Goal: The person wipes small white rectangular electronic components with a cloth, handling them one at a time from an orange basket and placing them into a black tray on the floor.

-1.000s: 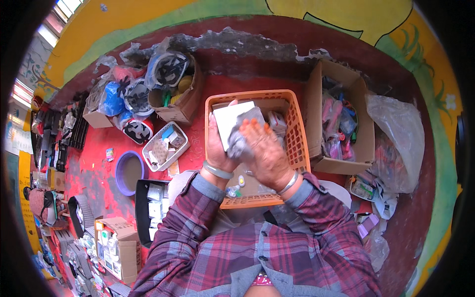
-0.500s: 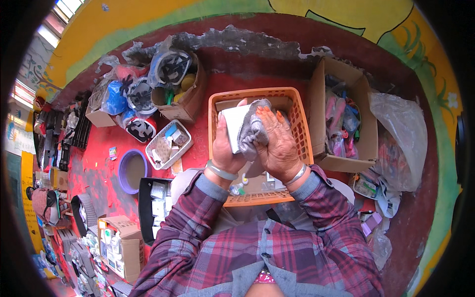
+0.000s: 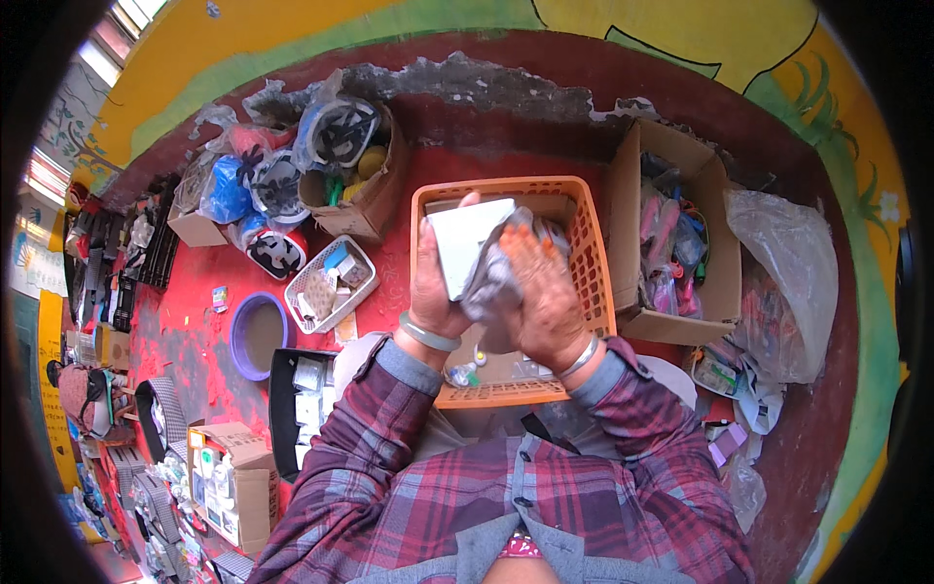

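Observation:
My left hand [image 3: 434, 292] grips a flat white box [image 3: 465, 237] by its left side, thumb along the edge. Against the box's right part, my right hand [image 3: 545, 297] presses a grey cloth [image 3: 492, 277], its fingers laid over the fabric and slightly blurred. Both hands are above an orange plastic basket [image 3: 595, 248]. A cardboard sheet and a few small items, one with a blue part, lie in the basket below my wrists. The cloth hides the right part of the box.
Left of the basket are a small white basket [image 3: 362, 294], a purple basin [image 3: 236, 341] and a black tray [image 3: 284, 419] of white packets. Cardboard boxes [image 3: 628, 243] [image 3: 375, 219] with bagged goods flank it. Clear plastic bags [image 3: 793, 263] lie at right, more boxes [image 3: 255, 492] at lower left.
The cloth has slid lower over the box with my right hand, uncovering more of its white face. The box is tilted a little differently in my left hand.

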`<state>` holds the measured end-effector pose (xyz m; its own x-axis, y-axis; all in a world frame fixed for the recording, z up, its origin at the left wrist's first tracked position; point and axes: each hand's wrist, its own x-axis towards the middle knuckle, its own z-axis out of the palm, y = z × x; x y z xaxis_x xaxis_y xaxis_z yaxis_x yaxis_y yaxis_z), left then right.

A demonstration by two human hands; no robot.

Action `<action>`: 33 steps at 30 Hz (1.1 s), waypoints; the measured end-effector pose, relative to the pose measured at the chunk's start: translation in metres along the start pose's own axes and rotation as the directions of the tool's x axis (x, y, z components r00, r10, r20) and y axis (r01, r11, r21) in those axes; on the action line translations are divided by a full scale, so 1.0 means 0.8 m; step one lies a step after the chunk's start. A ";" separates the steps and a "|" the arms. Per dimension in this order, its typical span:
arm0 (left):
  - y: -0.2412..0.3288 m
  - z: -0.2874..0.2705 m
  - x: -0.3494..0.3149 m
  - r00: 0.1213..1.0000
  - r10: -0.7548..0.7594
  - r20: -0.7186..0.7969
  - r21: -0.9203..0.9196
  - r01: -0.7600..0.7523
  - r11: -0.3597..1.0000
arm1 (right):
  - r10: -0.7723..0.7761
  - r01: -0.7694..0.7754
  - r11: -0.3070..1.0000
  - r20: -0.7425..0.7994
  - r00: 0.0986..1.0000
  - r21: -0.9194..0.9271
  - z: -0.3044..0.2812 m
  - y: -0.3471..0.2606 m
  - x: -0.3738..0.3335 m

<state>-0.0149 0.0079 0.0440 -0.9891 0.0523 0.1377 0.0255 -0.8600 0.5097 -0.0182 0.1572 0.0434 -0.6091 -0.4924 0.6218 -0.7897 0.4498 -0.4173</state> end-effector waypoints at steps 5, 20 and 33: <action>-0.013 -0.006 -0.001 0.997 -0.052 -0.056 0.066 0.056 0.996 | -0.029 0.028 0.999 0.021 0.999 0.032 0.014 -0.023 -0.002; -0.022 -0.018 -0.004 0.988 -0.137 -0.074 0.007 0.138 0.990 | -0.081 0.080 0.996 0.017 0.997 0.034 0.002 -0.014 0.004; -0.005 -0.013 -0.002 0.989 -0.143 0.046 -0.033 0.145 0.989 | -0.092 0.089 0.993 0.035 0.995 0.083 0.016 -0.026 -0.008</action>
<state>-0.0145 0.0057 0.0331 -0.9748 0.1983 0.1020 -0.1230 -0.8597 0.4958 0.0013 0.1415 0.0400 -0.5360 -0.5579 0.6337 -0.8441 0.3407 -0.4140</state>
